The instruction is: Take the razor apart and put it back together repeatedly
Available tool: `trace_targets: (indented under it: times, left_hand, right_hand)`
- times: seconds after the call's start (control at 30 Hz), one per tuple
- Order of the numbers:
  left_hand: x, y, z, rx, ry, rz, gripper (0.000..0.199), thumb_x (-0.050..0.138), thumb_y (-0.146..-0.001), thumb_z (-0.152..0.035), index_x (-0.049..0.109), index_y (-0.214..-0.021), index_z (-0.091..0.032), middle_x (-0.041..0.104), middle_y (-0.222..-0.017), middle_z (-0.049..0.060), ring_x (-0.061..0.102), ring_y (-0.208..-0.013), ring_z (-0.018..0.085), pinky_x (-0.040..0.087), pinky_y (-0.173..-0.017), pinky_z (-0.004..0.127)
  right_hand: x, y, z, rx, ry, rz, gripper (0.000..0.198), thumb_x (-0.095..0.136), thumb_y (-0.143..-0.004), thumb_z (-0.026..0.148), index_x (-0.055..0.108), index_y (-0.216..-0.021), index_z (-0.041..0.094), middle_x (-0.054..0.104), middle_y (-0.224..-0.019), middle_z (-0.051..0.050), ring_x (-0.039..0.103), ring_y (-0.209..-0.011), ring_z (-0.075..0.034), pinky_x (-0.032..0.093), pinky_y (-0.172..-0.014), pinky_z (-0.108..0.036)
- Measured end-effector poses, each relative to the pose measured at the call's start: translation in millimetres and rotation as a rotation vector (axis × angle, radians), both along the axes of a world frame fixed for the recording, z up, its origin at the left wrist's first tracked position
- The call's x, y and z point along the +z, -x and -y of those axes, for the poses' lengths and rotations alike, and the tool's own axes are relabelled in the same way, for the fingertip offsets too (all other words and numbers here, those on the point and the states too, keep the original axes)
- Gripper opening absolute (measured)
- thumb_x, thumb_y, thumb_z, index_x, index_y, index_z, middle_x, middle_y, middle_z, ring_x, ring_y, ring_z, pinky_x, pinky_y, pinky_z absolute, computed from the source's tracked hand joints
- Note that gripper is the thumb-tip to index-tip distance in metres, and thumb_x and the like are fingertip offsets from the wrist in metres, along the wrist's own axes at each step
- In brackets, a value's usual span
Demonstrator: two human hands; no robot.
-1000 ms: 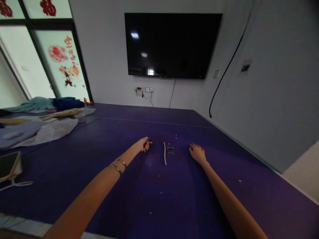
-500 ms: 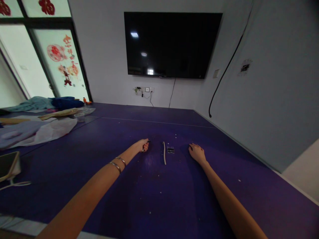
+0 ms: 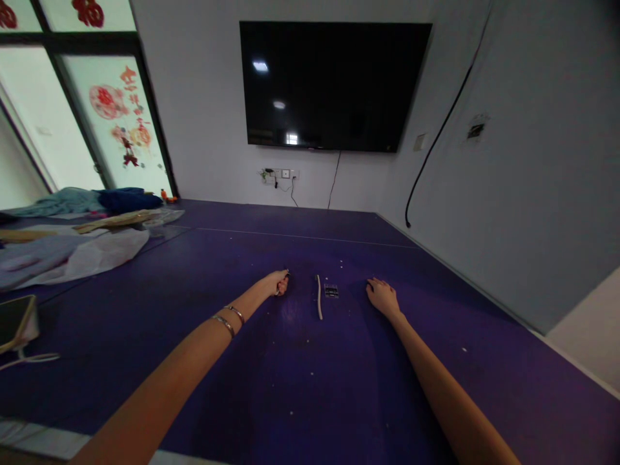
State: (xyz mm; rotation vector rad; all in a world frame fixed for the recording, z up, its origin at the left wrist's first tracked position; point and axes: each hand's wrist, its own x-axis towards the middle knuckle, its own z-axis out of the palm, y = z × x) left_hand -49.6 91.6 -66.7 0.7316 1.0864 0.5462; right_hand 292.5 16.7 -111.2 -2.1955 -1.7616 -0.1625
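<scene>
My left hand (image 3: 278, 283), at the end of an arm with two bracelets, is closed just above the purple surface (image 3: 252, 368). A small dark tip shows at its thumb; what kind of thing it is cannot be made out. To the right of this hand lies a thin pale stick-like piece (image 3: 319, 298) with a dark upper end. Close beside that piece is a small flat clear packet (image 3: 331, 292) with something dark in it. My right hand (image 3: 382, 296) rests palm down on the surface, fingers stretched out, holding nothing, to the right of the packet.
A phone-like device (image 3: 18, 323) with a white cord stands at the left edge. Clothes and plastic bags (image 3: 111, 252) are heaped at the back left. Small white specks dot the surface. A black cable (image 3: 438, 137) hangs down the right wall; a television (image 3: 334, 87) hangs ahead.
The small dark thing at my left thumb has tilted from pointing right to pointing more upward. My right hand, the pale piece and the packet stay in place.
</scene>
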Motion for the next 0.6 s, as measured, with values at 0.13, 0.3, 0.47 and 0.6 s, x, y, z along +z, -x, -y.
trace_targets:
  times: [0.13, 0.3, 0.47, 0.6]
  left_hand:
    - [2.7, -3, 1, 0.001, -0.022, -0.073, 0.039, 0.029, -0.092, -0.038, 0.036, -0.059, -0.018, 0.026, -0.038, -0.008, 0.019, -0.026, 0.004, 0.012, -0.031, 0.014]
    - [7.2, -6, 5, 0.036, -0.138, -0.144, 0.04, 0.031, -0.091, -0.043, 0.038, -0.061, -0.018, 0.027, -0.039, -0.009, 0.02, -0.027, 0.003, 0.014, -0.033, 0.014]
    - [12.6, -14, 5, 0.085, -0.371, -0.16, 0.041, 0.032, -0.088, -0.049, 0.046, -0.067, -0.017, 0.032, -0.041, -0.008, 0.026, -0.028, 0.004, 0.02, -0.033, 0.016]
    - [17.4, -26, 8, 0.083, -0.529, -0.133, 0.039, 0.033, -0.087, -0.046, 0.052, -0.073, -0.015, 0.037, -0.043, -0.006, 0.032, -0.031, 0.006, 0.025, -0.034, 0.017]
  right_hand:
    - [-1, -1, 0, 0.001, -0.005, 0.007, 0.042, 0.033, -0.086, 0.029, 0.054, -0.122, 0.019, 0.049, -0.131, -0.008, 0.039, -0.122, -0.026, 0.029, -0.098, -0.04]
    - [0, 0, 0, 0.002, -0.003, 0.018, 0.043, 0.033, -0.086, 0.029, 0.053, -0.123, 0.019, 0.049, -0.131, -0.007, 0.039, -0.122, -0.026, 0.029, -0.098, -0.04]
    - [0, 1, 1, -0.002, 0.001, 0.008, 0.043, 0.032, -0.086, 0.029, 0.053, -0.123, 0.019, 0.048, -0.132, -0.008, 0.037, -0.123, -0.026, 0.029, -0.098, -0.041]
    - [2, 2, 2, 0.007, 0.005, 0.006, 0.043, 0.032, -0.087, 0.029, 0.053, -0.123, 0.019, 0.048, -0.132, -0.008, 0.037, -0.123, -0.026, 0.028, -0.098, -0.041]
